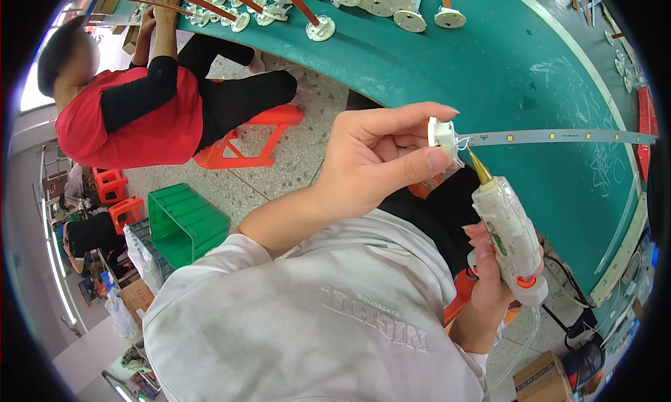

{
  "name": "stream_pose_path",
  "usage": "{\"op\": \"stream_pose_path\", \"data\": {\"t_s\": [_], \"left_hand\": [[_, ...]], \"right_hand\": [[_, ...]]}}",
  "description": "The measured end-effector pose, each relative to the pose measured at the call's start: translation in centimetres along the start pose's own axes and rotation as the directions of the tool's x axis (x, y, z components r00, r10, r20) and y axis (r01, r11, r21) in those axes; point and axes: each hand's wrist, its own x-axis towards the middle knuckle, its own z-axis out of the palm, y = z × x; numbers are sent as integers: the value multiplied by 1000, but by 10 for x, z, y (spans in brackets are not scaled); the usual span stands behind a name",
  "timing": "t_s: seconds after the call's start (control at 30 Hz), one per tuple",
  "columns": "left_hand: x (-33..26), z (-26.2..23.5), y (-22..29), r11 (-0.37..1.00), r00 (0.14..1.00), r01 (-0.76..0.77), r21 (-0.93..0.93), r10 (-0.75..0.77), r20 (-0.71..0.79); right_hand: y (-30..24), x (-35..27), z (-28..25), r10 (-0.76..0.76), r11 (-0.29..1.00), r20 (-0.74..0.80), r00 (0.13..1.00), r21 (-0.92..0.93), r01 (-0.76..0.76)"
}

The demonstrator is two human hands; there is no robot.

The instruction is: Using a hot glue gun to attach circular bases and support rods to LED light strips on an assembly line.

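Note:
Between the thumb and fingers of my left hand [381, 154] is a small round white end cap [440, 133], held on its side. Thin white wires run from the cap to a long narrow LED strip [552, 136], which stretches off to the right over the table. My right hand [489, 280] is wrapped round a whitish glue gun [507, 224] with a worn body. Its brass nozzle [479, 166] points up at the wires beside the cap; whether it touches them I cannot tell.
A green table [489, 70] spreads ahead, with several white caps on strips [409, 20] at its far edge. At the left a co-worker in red [133, 119] sits on a red stool [241, 140]. A green crate [187, 224] and a cardboard box [544, 379] stand on the floor.

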Motion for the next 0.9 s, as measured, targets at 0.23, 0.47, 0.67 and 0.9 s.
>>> {"op": "stream_pose_path", "data": {"t_s": [0.23, 0.47, 0.67, 0.9], "left_hand": [[-1, 2, 1, 1000, 1000, 20, -8, -20, -2], [-2, 3, 0, 999, 999, -37, 25, 37, 13], [-2, 2, 1, 998, 1000, -30, 63, 30, -5], [-2, 1, 1, 997, 999, -33, 71, 33, 3]], "right_hand": [[2, -1, -1, -38, 999, 10, 999, -18, 39], [4, 2, 0, -152, 984, 21, 988, -90, 154], [7, 4, -3, -161, 980, 52, 986, -111, 166], [6, 6, -4, -161, 974, 80, 984, -146, 172]]}}
